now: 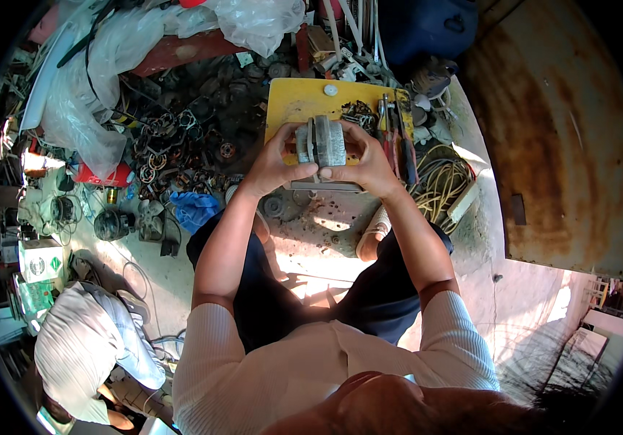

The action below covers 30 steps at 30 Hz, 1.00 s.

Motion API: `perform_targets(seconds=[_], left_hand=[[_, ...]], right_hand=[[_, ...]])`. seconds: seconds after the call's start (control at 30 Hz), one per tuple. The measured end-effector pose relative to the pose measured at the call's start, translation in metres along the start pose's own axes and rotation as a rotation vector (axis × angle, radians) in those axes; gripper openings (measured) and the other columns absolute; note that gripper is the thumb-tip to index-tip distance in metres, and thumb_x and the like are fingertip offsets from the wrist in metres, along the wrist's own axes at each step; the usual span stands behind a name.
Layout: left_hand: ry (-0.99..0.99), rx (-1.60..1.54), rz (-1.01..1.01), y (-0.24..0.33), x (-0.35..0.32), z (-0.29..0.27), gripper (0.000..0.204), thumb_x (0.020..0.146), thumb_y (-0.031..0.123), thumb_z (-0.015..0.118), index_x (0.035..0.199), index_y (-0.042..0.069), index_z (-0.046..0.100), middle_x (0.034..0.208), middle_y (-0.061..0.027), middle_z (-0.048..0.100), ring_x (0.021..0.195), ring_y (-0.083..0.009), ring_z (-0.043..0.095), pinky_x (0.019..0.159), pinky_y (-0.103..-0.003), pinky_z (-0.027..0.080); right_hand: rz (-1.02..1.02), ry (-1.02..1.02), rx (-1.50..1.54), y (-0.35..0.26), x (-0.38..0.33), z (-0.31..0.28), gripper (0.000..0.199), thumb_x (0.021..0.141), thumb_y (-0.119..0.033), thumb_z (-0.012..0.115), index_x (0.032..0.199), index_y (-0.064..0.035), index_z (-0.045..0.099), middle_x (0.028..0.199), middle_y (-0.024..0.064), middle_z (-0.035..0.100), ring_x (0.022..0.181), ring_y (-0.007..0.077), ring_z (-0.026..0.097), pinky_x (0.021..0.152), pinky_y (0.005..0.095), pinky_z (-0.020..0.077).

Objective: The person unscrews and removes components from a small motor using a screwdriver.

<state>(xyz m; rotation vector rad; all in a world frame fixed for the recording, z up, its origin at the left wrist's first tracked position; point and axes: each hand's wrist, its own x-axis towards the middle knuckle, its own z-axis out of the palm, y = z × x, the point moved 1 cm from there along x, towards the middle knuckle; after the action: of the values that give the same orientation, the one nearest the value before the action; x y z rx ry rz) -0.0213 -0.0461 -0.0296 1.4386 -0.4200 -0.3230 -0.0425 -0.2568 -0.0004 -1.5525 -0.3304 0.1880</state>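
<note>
Both hands hold a squat grey metal part (322,143), which looks like a small motor housing with a raised band round its middle. My left hand (277,161) grips its left side, thumb at the near edge. On the opposite side, my right hand (367,164) wraps it, its thumb close to the other. Beneath lies a yellow board (293,98). A small white disc (330,90) and a heap of small dark pieces (359,114) rest there. Along the board's right side are pliers with red handles (390,148) and other long tools. Palms and some fingertips are hidden.
Copper-wound motor parts (163,148) are heaped at left, below clear plastic sheeting (101,94). A blue cloth (194,210) lies near my left knee. Coiled yellow cable (442,181) sits at right, before a rusty metal sheet (565,130). Another person (83,341) bends at lower left.
</note>
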Motion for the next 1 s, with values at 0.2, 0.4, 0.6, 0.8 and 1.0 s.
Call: perform_targets(seconds=[0.2,0.4,0.6,0.8,1.0], left_hand=[[-0.015,-0.008,0.007,-0.003,-0.001,-0.004,0.087,0.065,0.036,0.085,0.134,0.002,0.045,0.123,-0.0113,0.056,0.113,-0.0204,0.055,0.101,-0.036,0.041],[-0.002,0.041,0.012,-0.001,-0.003,-0.002,0.094,0.064,0.037,0.085,0.139,0.002,0.041,0.127,-0.0119,0.054,0.116,-0.0213,0.054,0.102,-0.037,0.039],[-0.045,0.079,-0.033,0.003,-0.005,0.002,0.103,0.062,0.036,0.087,0.145,0.002,0.036,0.134,-0.0126,0.051,0.12,-0.0216,0.051,0.104,-0.037,0.038],[-0.043,0.057,-0.081,-0.005,-0.007,-0.001,0.105,0.061,0.033,0.089,0.146,0.0,0.036,0.134,-0.0122,0.052,0.117,-0.0206,0.053,0.102,-0.036,0.039],[-0.035,0.078,-0.075,-0.009,-0.009,-0.002,0.107,0.059,0.032,0.09,0.145,-0.001,0.036,0.134,-0.0123,0.052,0.117,-0.021,0.053,0.102,-0.036,0.04]], right_hand=[[0.017,-0.033,0.068,0.0,0.002,0.001,0.085,0.061,-0.017,0.09,0.133,0.002,0.048,0.121,0.0098,0.06,0.112,0.0179,0.058,0.101,0.0337,0.0419],[0.0,-0.038,-0.06,0.0,0.0,-0.002,0.093,0.06,-0.022,0.091,0.137,0.0011,0.045,0.124,0.0097,0.059,0.113,0.0195,0.057,0.102,0.0354,0.0406],[0.003,-0.026,-0.053,0.006,-0.002,0.0,0.089,0.061,-0.023,0.09,0.135,0.0017,0.046,0.124,0.0115,0.058,0.116,0.0201,0.056,0.104,0.0346,0.04],[-0.03,-0.032,-0.234,0.006,-0.003,0.0,0.093,0.059,-0.024,0.088,0.136,0.0026,0.044,0.124,0.0148,0.058,0.12,0.0246,0.055,0.105,0.0354,0.0392],[0.001,-0.006,-0.26,0.008,-0.006,0.005,0.093,0.057,-0.024,0.086,0.135,0.003,0.044,0.122,0.0176,0.059,0.117,0.0257,0.057,0.101,0.036,0.043]])
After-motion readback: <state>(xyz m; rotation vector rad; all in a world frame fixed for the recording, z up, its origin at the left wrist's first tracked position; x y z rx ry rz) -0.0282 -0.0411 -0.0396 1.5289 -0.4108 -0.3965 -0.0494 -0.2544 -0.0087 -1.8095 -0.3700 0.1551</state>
